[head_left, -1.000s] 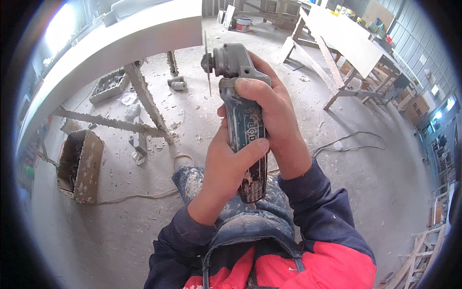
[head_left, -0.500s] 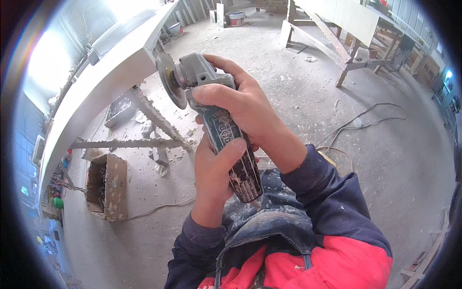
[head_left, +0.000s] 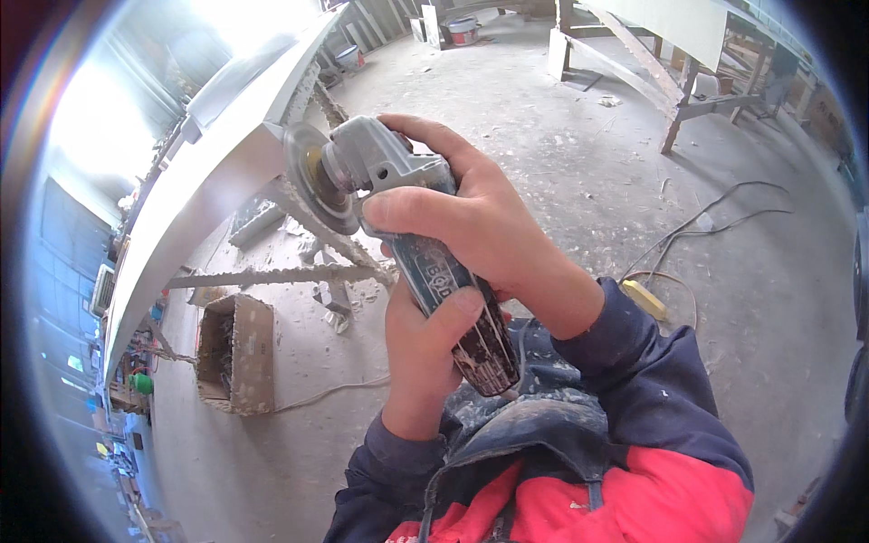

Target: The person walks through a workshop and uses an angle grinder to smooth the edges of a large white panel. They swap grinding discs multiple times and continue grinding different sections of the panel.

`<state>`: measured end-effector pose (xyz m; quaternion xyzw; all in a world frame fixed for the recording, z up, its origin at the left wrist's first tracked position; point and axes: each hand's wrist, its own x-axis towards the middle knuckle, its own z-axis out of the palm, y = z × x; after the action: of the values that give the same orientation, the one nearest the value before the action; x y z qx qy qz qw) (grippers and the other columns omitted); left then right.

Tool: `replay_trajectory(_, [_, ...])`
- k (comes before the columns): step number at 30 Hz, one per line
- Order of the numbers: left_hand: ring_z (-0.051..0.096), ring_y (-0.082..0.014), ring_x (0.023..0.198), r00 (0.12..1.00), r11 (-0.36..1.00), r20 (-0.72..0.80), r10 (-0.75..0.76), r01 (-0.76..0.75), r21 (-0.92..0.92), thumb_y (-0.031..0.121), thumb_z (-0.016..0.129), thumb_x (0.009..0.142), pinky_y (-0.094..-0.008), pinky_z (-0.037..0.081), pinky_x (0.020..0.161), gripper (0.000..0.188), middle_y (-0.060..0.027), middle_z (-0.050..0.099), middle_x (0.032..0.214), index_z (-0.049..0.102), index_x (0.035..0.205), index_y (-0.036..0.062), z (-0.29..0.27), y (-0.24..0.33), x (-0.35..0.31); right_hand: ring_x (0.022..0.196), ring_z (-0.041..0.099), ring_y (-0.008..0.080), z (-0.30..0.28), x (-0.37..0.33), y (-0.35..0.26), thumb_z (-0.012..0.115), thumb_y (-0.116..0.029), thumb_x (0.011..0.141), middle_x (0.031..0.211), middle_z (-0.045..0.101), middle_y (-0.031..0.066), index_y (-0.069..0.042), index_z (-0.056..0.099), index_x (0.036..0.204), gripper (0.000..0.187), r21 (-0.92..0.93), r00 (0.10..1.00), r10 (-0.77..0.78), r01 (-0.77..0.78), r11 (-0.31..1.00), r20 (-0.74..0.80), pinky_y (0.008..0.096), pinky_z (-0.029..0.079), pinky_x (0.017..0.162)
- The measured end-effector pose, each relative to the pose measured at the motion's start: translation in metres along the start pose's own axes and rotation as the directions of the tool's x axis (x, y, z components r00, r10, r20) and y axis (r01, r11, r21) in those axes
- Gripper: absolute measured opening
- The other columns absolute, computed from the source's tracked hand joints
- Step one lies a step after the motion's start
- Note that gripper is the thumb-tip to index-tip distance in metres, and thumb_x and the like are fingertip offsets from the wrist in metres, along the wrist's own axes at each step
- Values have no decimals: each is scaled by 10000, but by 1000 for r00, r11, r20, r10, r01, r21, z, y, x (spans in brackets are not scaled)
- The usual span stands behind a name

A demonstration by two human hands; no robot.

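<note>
Both my hands grip an angle grinder [head_left: 441, 262] with a grey metal head and a dark, dust-smeared body. My right hand [head_left: 471, 208] is wrapped over its head end, thumb along the near side. Lower on the body, my left hand [head_left: 425, 337] closes round the handle, its thumb lying across it. The grinder's round disc [head_left: 312, 176] stands nearly edge-up beside the end of a long white panel [head_left: 195, 195]. Whether disc and panel touch, I cannot tell. The panel rests on a rough, crusted frame [head_left: 272, 274] at my left.
An open cardboard box [head_left: 252, 353] stands on the dusty floor at left, with a cord near it. A black cable [head_left: 697, 222] loops across the floor at right, near a yellow object [head_left: 644, 300]. Further back are a wooden trestle table [head_left: 674, 90] and a bucket [head_left: 463, 33].
The view has shifted, so the surroundings sit further right. The grinder has moved slightly in the picture, and its disc shows a little more of its face. Both hands keep their hold.
</note>
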<state>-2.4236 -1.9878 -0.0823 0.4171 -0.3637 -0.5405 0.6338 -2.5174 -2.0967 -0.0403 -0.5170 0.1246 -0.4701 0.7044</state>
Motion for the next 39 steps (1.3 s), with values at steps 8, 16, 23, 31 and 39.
replay_trajectory(8, [728, -220, 913, 997, 998, 34, 66, -67, 15, 288, 818, 884, -344, 613, 807, 612, -154, 712, 1085, 532, 1317, -37, 8, 9, -8, 951, 691, 152, 7, -5, -16, 822, -158, 800, 1136, 701, 99, -10, 536, 1488, 760, -5, 998, -53, 53, 999, 27, 285, 561, 838])
replay_trajectory(16, [714, -219, 936, 998, 998, 32, 57, -58, 16, 234, 778, 895, -353, 596, 837, 579, -148, 702, 1097, 509, 1335, -27, 10, 9, -12, 986, 673, 138, 10, -8, -20, 819, -152, 806, 1153, 695, 84, -9, 535, 1489, 753, -4, 996, -82, 83, 997, 31, 279, 543, 873])
replay_trajectory(23, [715, -220, 935, 998, 999, 51, 33, -33, 7, 249, 786, 896, -355, 599, 838, 602, -148, 700, 1105, 499, 1347, -27, 6, 3, -13, 986, 676, 143, 6, -12, -14, 816, -157, 809, 1154, 693, 88, -6, 534, 1488, 750, -6, 999, -37, 37, 999, 30, 278, 546, 869])
replay_trajectory(31, [735, -227, 904, 1000, 1000, 6, -21, 21, -11, 280, 795, 891, -353, 615, 811, 628, -163, 712, 1109, 502, 1352, -29, 3, -2, -11, 1002, 678, 186, 1, -8, -3, 834, -252, 793, 1151, 683, 150, 71, 494, 1477, 829, -13, 1000, -23, 23, 1000, 15, 295, 561, 862])
replay_trajectory(39, [743, -236, 872, 999, 999, -33, -39, 38, -38, 294, 802, 877, -348, 631, 743, 621, -161, 713, 1045, 528, 1312, -55, -2, -5, 4, 864, 706, 179, -7, 9, 16, 821, -209, 810, 1102, 682, 141, 7, 512, 1495, 782, -1, 999, -1, 1, 1000, -41, 301, 598, 723])
